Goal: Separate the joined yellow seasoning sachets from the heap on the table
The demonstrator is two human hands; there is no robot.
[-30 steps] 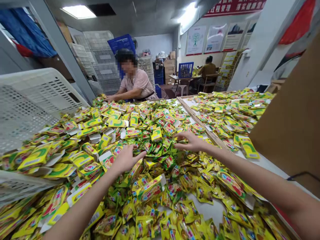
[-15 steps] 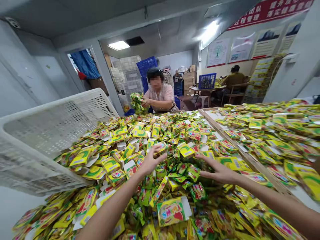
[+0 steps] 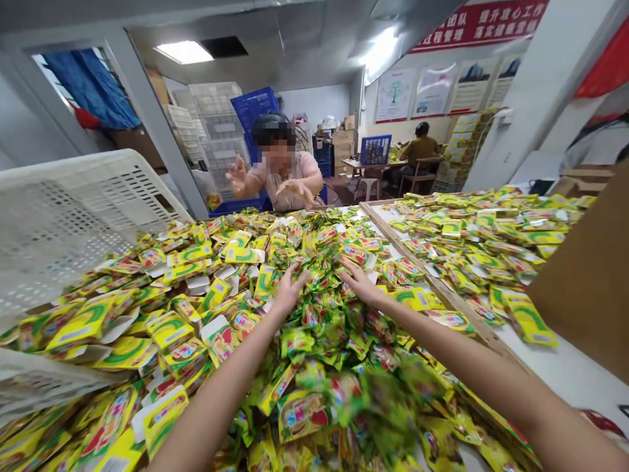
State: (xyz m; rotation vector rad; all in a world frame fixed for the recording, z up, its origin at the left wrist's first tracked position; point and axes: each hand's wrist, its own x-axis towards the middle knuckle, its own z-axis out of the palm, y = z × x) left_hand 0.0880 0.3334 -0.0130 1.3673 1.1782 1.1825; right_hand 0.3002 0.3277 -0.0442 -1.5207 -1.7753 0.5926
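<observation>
On my feed, a heap of green and yellow foil sachets (image 3: pixel 319 314) fills the middle of the table, and both hands are right at it. My left hand (image 3: pixel 289 292) is open with the fingers spread, and my right hand (image 3: pixel 361 283) is open too, its fingers slightly curved and reaching down onto the sachets. I see nothing gripped in either hand.

The freshest movement is near me, below and right of the hands, where a clump of blurred sachets (image 3: pixel 393 406) is smeared by motion, so that part of the heap is shifting at this instant.

Left of the hands lie flat yellow card-backed packs (image 3: pixel 122 341), beside a tilted white plastic crate (image 3: pixel 73 223) at the left edge. To the right, a wooden divider (image 3: pixel 445 295) separates the heap from a thinner spread of packs (image 3: pixel 472 236), with a brown cardboard sheet (image 3: pixel 584 282) beyond them at the near right.

At the far side of the table, a co-worker (image 3: pixel 282 180) holds up two open, empty hands (image 3: pixel 236 176). Behind that person stands a blue plastic crate (image 3: pixel 253 108), and further right another person (image 3: pixel 420 147) sits at a desk.
</observation>
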